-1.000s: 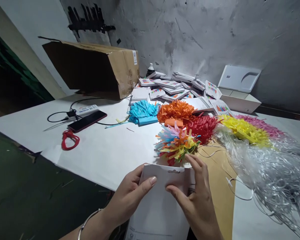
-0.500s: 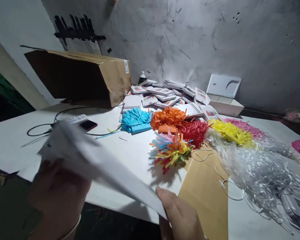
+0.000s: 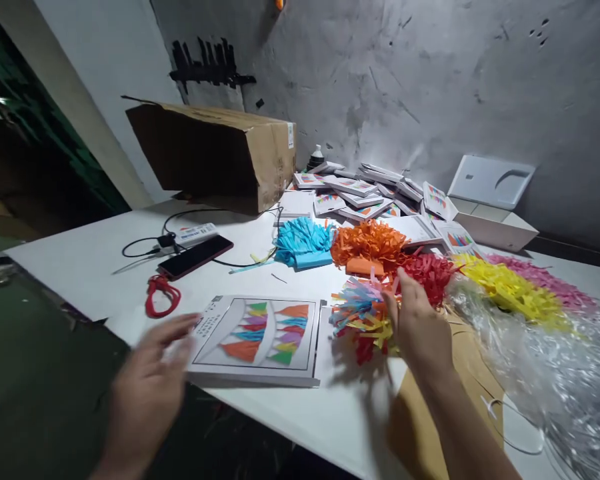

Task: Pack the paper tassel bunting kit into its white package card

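Observation:
A flat white box (image 3: pixel 265 337) printed with a colourful tassel garland lies near the table's front edge. By its left edge is my left hand (image 3: pixel 153 387), blurred, its fingers apart and holding nothing; whether they touch the box I cannot tell. My right hand (image 3: pixel 423 327) is at the right side of a multicoloured paper tassel bundle (image 3: pixel 360 310). Its thumb and forefinger are apart, with a pinkish strip showing between them; the other fingers are partly hidden. Behind the bundle sit blue (image 3: pixel 305 240), orange (image 3: pixel 370 243) and red (image 3: pixel 430 273) paper tassels.
Many printed boxes (image 3: pixel 360 190) are heaped against the wall beside an open carton (image 3: pixel 275 160). At left lie a phone (image 3: pixel 196 257), a power strip (image 3: pixel 195 233) and red cord (image 3: pixel 163 297). Yellow tassels (image 3: pixel 510 287), clear plastic (image 3: pixel 555 373) and brown card (image 3: pixel 473 353) are at right.
Both hands have let go of the white box, which now lies flat, printed side up. My right hand has moved up to the multicoloured tassel bundle. The view has swung left.

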